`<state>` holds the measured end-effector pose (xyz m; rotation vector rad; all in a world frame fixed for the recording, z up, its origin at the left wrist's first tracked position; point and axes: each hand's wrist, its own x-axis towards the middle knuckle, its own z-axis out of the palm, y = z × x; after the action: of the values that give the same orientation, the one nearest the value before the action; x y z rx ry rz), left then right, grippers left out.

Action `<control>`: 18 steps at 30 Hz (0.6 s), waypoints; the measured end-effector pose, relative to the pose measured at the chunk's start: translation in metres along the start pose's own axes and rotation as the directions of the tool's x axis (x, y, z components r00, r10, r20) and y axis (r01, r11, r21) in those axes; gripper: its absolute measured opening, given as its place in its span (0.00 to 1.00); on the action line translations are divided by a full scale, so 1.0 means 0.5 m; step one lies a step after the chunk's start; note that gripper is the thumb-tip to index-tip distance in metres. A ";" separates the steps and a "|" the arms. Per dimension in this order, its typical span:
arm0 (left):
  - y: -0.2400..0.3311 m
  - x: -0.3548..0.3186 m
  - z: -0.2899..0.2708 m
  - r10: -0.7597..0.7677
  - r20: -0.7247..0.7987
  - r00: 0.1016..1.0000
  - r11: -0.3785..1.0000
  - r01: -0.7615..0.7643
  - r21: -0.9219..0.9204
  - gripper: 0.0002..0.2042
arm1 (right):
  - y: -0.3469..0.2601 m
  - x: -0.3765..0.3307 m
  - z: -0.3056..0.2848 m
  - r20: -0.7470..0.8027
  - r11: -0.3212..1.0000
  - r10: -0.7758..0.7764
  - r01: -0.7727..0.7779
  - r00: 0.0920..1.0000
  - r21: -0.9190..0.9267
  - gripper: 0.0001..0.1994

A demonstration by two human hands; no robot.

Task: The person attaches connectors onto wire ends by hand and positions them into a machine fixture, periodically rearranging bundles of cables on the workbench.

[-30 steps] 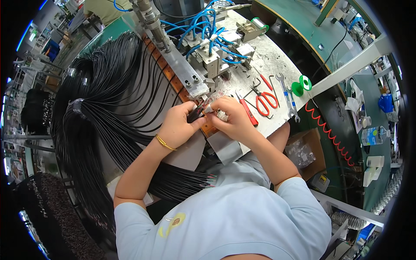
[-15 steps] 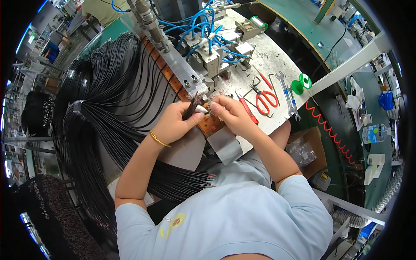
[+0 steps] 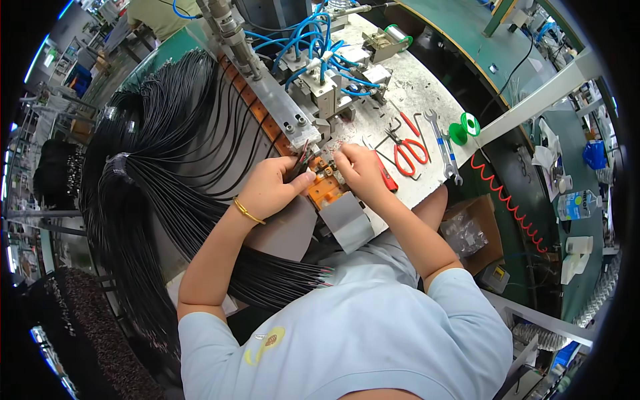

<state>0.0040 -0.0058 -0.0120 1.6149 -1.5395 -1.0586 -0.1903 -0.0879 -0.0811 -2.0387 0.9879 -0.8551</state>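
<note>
My left hand [image 3: 268, 188], with a yellow bangle at the wrist, is closed around a small bundle of black cables [image 3: 295, 170] whose stripped reddish ends point toward the machine head. Its thumb and fingers press together just above the orange rail [image 3: 325, 191]. On the other side of the small metal fixture [image 3: 324, 168], my right hand [image 3: 362, 172] has its fingers curled in; whatever they may pinch is hidden. A large sheaf of black cables [image 3: 167, 160], tied with clear wrap, fans out to my left, and more cable ends lie across my lap.
The machine's metal arm [image 3: 267, 87] and blue air hoses [image 3: 313, 33] rise ahead of my hands. Red-handled pliers [image 3: 408, 157], wrenches [image 3: 445, 150] and a green spool [image 3: 469, 125] lie to the right. An open carton [image 3: 477, 233] stands below, near a red coiled hose [image 3: 510, 203].
My right hand has drawn apart from the left, slightly to the right, uncovering more of the fixture and orange rail. My left hand keeps its grip on the cables, nearly in place.
</note>
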 end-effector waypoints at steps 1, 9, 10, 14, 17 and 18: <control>0.008 -0.001 -0.005 -0.022 0.035 0.999 1.000 0.023 -0.010 0.12 | -0.012 0.000 -0.007 -0.083 0.975 -0.106 0.088 0.991 -0.202 0.08; 0.032 -0.008 -0.008 -0.048 0.142 0.989 0.998 0.055 -0.044 0.09 | -0.083 0.000 -0.029 0.004 0.928 -0.263 0.252 0.965 0.274 0.05; 0.036 -0.008 -0.010 -0.034 0.147 0.988 0.997 0.044 -0.065 0.08 | -0.081 -0.001 -0.032 0.004 0.928 -0.265 0.254 0.964 0.274 0.05; 0.032 -0.007 -0.001 -0.017 0.105 0.994 0.982 0.037 -0.186 0.06 | -0.076 -0.004 -0.039 0.066 0.943 -0.253 0.231 0.965 0.238 0.04; 0.006 -0.005 0.009 0.008 0.051 0.999 0.985 0.001 -0.174 0.06 | -0.092 -0.007 -0.045 0.083 0.947 -0.221 0.193 0.972 0.259 0.04; -0.005 -0.005 0.011 0.035 0.023 0.999 0.994 -0.033 -0.108 0.07 | -0.094 -0.007 -0.042 0.084 0.946 -0.222 0.193 0.972 0.259 0.04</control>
<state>0.0004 -0.0028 -0.0165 1.5022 -1.4945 -1.1280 -0.1913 -0.0695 -0.0331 -1.9702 0.5777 -0.9133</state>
